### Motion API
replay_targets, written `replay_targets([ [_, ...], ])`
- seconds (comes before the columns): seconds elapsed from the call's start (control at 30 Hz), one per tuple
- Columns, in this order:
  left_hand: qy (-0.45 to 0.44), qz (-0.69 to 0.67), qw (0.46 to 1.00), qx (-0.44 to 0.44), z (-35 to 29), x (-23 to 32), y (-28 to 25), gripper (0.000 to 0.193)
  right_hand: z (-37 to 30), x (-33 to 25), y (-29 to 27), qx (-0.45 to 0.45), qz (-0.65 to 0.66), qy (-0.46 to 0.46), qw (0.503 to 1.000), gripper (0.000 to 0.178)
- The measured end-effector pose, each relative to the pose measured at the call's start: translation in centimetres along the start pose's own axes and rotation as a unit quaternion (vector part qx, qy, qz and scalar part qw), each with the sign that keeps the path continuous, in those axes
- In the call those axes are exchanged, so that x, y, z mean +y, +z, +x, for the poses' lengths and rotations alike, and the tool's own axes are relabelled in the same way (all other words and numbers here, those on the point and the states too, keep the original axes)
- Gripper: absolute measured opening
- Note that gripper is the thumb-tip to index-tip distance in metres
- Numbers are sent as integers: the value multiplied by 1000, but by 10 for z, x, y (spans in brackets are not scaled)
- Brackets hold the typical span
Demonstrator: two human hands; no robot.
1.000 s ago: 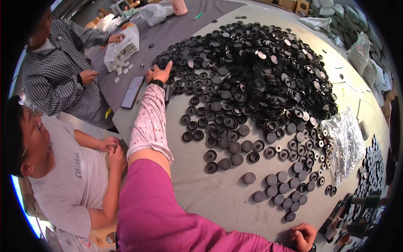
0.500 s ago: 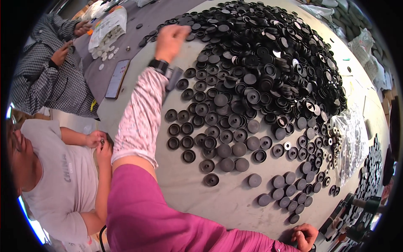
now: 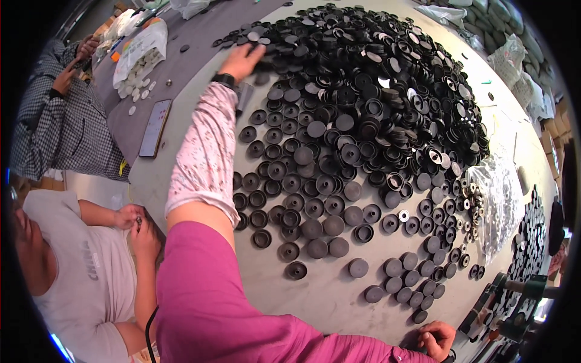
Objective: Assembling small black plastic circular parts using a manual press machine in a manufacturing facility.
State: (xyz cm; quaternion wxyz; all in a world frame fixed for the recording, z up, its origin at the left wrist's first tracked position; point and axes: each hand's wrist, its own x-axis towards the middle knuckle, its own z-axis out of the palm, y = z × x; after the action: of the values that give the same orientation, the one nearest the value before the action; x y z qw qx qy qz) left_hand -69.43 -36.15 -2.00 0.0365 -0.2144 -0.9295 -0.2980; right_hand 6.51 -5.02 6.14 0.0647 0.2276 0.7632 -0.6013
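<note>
My left hand (image 3: 241,62) reaches to the far left edge of a large heap of round black plastic caps (image 3: 363,78), its fingers stretched out over the outermost ones. A dark watch band circles that wrist, above a light patterned sleeve cover. Lying at the near right table edge, my right hand (image 3: 437,340) has its fingers curled in; whatever they may hold is hidden. Beyond it lie several loose caps (image 3: 393,284), some face down, others showing a hollow inside with a central stub.
A clear plastic bag (image 3: 497,199) with small metal rings (image 3: 473,209) lies right of the heap. A phone (image 3: 155,128) and a bag of white discs (image 3: 142,57) are on the left. Two people sit there, handling small things. A dark metal machine (image 3: 520,302) stands lower right.
My left hand has come down at the heap's edge with its fingers spread. The whole view has shifted slightly. My right hand stays curled at the table edge.
</note>
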Motion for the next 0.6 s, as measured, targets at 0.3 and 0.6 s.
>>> replay_targets([
  [0.3, 30, -164, 979, -115, -94, 120, 23, 103, -5, 29, -4, 6, 101, -8, 995, 9],
  [0.6, -22, 87, 996, -13, -190, 61, -46, 69, -5, 31, -13, -47, 148, -64, 986, 11],
])
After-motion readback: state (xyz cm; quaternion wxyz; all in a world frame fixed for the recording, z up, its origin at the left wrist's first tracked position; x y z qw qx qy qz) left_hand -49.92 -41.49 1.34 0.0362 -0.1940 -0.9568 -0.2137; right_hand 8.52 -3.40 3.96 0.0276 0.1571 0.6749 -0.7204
